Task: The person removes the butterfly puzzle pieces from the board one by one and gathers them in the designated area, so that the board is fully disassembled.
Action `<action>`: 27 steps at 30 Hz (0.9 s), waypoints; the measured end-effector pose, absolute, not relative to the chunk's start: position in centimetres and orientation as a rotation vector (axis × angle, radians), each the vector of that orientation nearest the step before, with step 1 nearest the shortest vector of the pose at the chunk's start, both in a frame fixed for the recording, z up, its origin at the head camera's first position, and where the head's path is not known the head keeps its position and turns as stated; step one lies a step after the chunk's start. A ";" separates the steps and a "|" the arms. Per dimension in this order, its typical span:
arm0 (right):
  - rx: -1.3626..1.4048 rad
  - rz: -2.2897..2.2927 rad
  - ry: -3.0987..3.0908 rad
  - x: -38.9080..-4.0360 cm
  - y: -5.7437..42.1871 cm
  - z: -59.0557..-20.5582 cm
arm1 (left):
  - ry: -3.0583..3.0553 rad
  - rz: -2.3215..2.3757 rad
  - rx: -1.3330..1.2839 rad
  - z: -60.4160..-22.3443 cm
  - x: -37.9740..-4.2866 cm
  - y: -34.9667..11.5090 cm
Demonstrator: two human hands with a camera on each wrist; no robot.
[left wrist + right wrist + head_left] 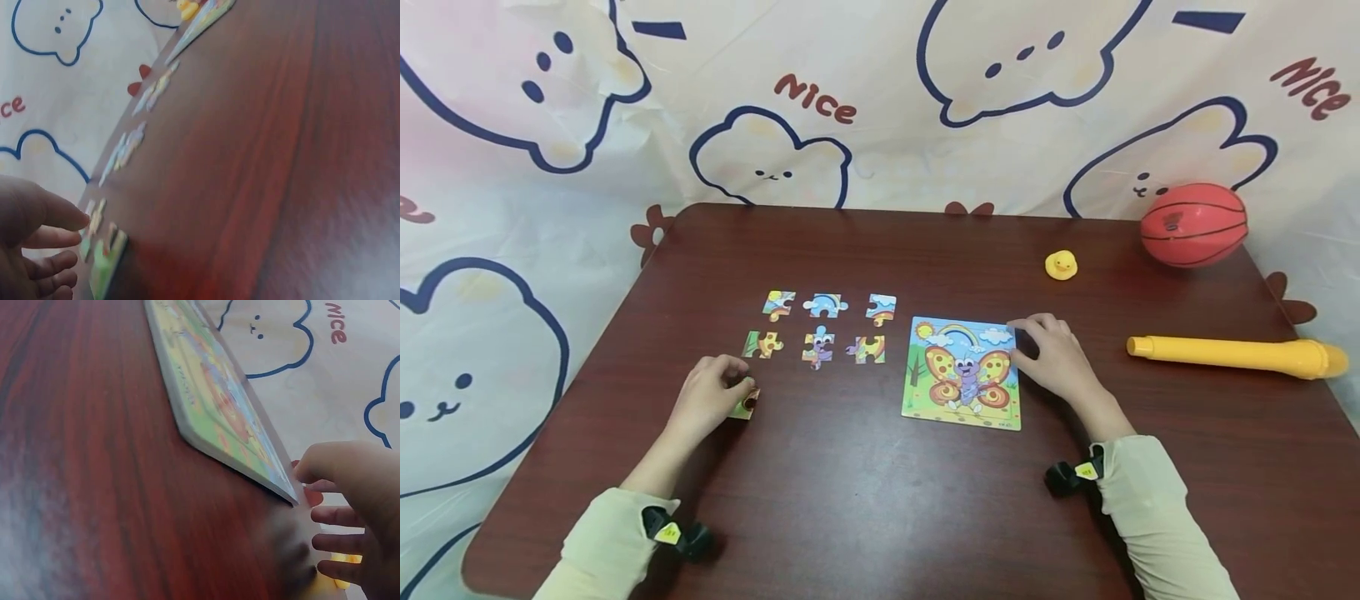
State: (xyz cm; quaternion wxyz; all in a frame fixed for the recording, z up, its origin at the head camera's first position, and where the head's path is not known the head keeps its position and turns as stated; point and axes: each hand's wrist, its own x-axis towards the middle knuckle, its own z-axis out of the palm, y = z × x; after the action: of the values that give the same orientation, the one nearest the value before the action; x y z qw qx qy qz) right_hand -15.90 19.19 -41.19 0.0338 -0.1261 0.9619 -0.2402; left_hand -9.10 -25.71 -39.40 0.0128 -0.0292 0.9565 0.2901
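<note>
My left hand (703,396) is at the left of the table, its fingers loosely bent over a green jigsaw piece (746,406). In the left wrist view that piece lies just beside the fingertips, and part of it is hidden by the hand in the head view. Several other jigsaw pieces, among them a rainbow piece (825,305) and a purple butterfly-body piece (818,347), lie apart in two rows beyond it. My right hand (1060,358) has its thumb and fingertips right at the right edge of a square butterfly picture board (917,404). Its fingers are spread and relaxed.
On the brown table (850,517), a yellow rubber duck (1061,265) and a red toy basketball (1195,225) stand at the back right. A yellow toy stick (1232,356) lies at the right. A cartoon-printed curtain (880,158) hangs behind the table.
</note>
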 end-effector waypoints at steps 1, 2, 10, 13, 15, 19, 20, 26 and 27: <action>-0.373 -0.750 2.962 -15.8 19.3 -41.2 | 2.977 0.912 -0.081 -39.3 -9.3 -25.4; -0.367 -0.757 2.967 -15.7 19.3 -41.1 | 2.996 0.914 -0.069 -39.3 -9.5 -25.0; -0.421 -0.770 2.997 -14.3 19.4 -40.7 | 2.977 0.922 0.269 -39.0 -11.8 -19.9; -0.444 -0.766 3.001 -13.7 19.2 -40.6 | 2.941 0.886 0.377 -38.9 -12.5 -17.3; -0.468 -0.754 3.006 -13.3 19.1 -40.6 | 2.925 0.846 0.452 -38.9 -12.8 -15.6; -0.513 -0.730 3.024 -12.4 18.9 -40.6 | 2.873 0.769 0.614 -39.0 -13.0 -12.4; -0.524 -0.720 3.031 -12.2 18.8 -40.6 | 2.856 0.752 0.657 -39.0 -13.0 -11.7; -0.570 -0.662 3.058 -11.1 18.2 -40.6 | 2.802 0.603 0.886 -39.6 -12.4 -7.8; -0.572 -0.656 3.055 -10.9 18.1 -40.5 | 2.809 0.572 0.918 -39.7 -12.3 -7.2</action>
State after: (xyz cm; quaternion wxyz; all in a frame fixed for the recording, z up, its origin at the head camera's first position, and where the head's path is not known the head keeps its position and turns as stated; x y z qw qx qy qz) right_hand -10.94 18.11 -40.55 -0.0176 -0.1801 0.9616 -0.2064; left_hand -12.31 -7.24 -39.69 0.0658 0.3043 0.9312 0.1896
